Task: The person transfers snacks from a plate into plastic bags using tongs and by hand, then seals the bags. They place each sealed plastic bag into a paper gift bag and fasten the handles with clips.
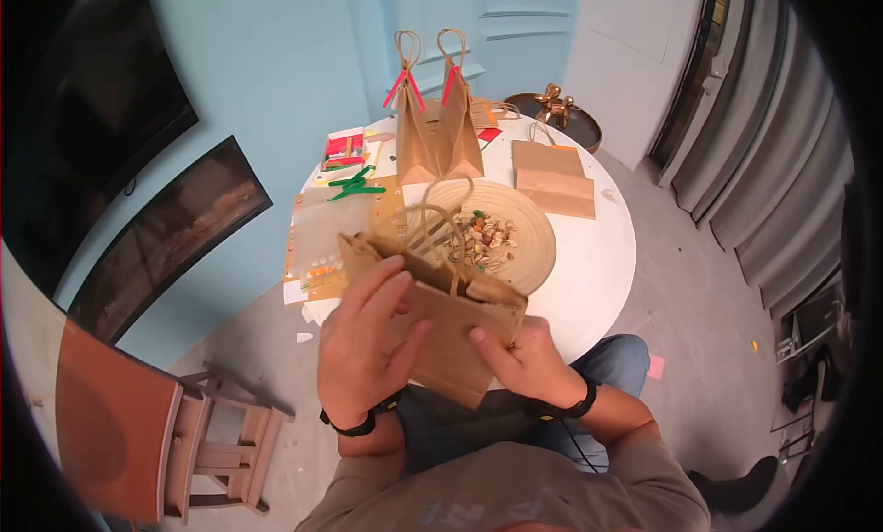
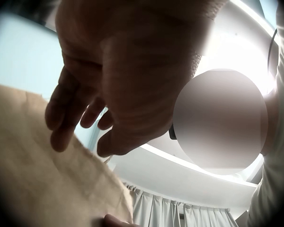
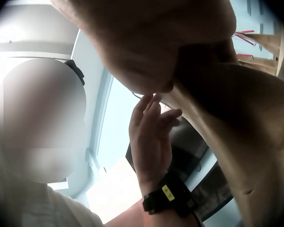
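Note:
A brown paper bag (image 1: pixel 451 334) with twisted paper handles is tilted at the table's near edge, its mouth turned up and away from me. My right hand (image 1: pixel 538 365) grips its right side, thumb on the near face and the other fingers behind it. My left hand (image 1: pixel 363 339) is beside the bag's left part with fingers loosely bent and spread. In the left wrist view, the left hand (image 2: pixel 132 80) shows nothing between fingers and thumb, with the bag (image 2: pixel 52 161) below. The right wrist view has the bag's wall (image 3: pixel 246 123) beside the right hand (image 3: pixel 156 38).
A round wooden tray (image 1: pixel 533 247) of small mixed pieces lies on the white table (image 1: pixel 598 284). Two upright paper bags (image 1: pixel 419 150) with pink ribbons stand behind it, a flat bag (image 1: pixel 552 178) to the right. Green strips (image 1: pixel 354 184) and a pink-and-white box (image 1: pixel 344 150) are left.

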Motion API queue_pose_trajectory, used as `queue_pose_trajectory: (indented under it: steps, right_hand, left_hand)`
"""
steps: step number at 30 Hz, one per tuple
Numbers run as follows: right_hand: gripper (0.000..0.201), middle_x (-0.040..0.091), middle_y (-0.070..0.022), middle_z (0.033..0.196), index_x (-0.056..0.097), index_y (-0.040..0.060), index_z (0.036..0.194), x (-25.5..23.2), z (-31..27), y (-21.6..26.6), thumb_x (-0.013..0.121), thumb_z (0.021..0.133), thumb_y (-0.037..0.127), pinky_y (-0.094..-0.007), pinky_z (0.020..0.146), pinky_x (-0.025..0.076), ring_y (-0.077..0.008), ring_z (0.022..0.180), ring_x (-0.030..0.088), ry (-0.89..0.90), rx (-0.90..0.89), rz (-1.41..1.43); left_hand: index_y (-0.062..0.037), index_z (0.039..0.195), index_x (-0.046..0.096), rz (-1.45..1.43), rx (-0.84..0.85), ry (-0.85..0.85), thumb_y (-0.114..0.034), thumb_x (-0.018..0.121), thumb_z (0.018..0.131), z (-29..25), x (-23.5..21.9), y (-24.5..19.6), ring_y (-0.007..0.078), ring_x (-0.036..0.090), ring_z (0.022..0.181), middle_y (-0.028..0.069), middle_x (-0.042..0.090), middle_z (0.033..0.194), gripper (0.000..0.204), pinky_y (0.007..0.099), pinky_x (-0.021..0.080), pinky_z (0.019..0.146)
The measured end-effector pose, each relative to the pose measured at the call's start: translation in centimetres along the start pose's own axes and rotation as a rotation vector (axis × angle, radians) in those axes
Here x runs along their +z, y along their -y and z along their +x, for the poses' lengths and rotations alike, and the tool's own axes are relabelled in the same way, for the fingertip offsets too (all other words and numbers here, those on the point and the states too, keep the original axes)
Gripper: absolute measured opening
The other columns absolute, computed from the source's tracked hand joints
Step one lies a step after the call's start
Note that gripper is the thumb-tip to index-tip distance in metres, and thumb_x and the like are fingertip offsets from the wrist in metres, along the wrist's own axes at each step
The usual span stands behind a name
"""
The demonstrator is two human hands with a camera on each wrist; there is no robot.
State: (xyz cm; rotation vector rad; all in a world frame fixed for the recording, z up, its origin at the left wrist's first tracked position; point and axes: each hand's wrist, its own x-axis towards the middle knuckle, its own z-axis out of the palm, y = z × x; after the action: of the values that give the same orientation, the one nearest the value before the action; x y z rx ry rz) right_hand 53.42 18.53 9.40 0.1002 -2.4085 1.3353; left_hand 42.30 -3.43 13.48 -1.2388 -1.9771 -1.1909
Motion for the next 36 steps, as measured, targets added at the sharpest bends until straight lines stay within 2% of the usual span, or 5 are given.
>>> queue_pose_trajectory:
  steps: [6,10,16,22,36]
  right_hand:
    - [0.044,0.073,-0.0012,0.084,0.079,-0.0063,0.111,-6.2,2.1,0.4,0.071,0.113,0.037,-0.0313,0.066,0.051,-0.0069,0.082,0.063,-0.342,0.192,0.208]
    - [0.05,0.076,-0.0015,0.092,0.078,-0.0089,0.111,-12.2,6.4,1.9,0.07,0.114,0.04,-0.027,0.072,0.051,-0.0073,0.085,0.064,-0.766,-0.055,0.037]
    - [0.049,0.067,-0.014,0.074,0.073,-0.0099,0.106,-21.0,17.9,-4.2,0.068,0.111,0.038,-0.0397,0.068,0.052,-0.015,0.073,0.061,-0.758,-0.087,-0.47]
    - [0.039,0.075,-0.0363,0.099,0.073,-0.0068,0.113,-18.6,31.6,-14.1,0.06,0.112,0.03,-0.0609,0.086,0.058,-0.0554,0.1,0.074,-0.773,-0.087,-0.59]
    - [0.028,0.075,-0.0314,0.111,0.069,-0.0005,0.116,-8.1,39.9,-28.5,0.058,0.113,0.026,-0.0608,0.088,0.058,-0.0545,0.099,0.072,-0.808,-0.114,-0.441]
  left_hand:
    - [0.0004,0.154,0.059,-0.049,0.051,-0.309,0.004,0.075,0.087,-1.2,-0.5,2.0,0.025,0.08,0.09,0.0291,0.061,0.157,0.069,0.0393,0.06,0.091]
    - [0.0001,0.155,0.058,-0.088,-0.034,-0.318,0.006,0.072,0.088,-1.0,-0.6,2.7,0.0243,0.08,0.091,0.0274,0.061,0.158,0.069,0.0383,0.058,0.093]
    - [-0.0006,0.155,0.058,-0.091,-0.084,-0.33,0.012,0.067,0.085,-0.5,-0.1,3.6,0.0232,0.079,0.092,0.0259,0.061,0.158,0.071,0.0367,0.057,0.094]
    - [-0.0004,0.153,0.059,-0.093,-0.104,-0.328,0.013,0.066,0.086,0.1,1.0,4.7,0.0237,0.079,0.09,0.0263,0.061,0.158,0.069,0.0361,0.057,0.093]
    - [0.0019,0.153,0.059,-0.085,-0.136,-0.271,0.011,0.067,0.085,0.8,3.1,6.7,0.024,0.078,0.088,0.0279,0.06,0.157,0.069,0.0359,0.058,0.091]
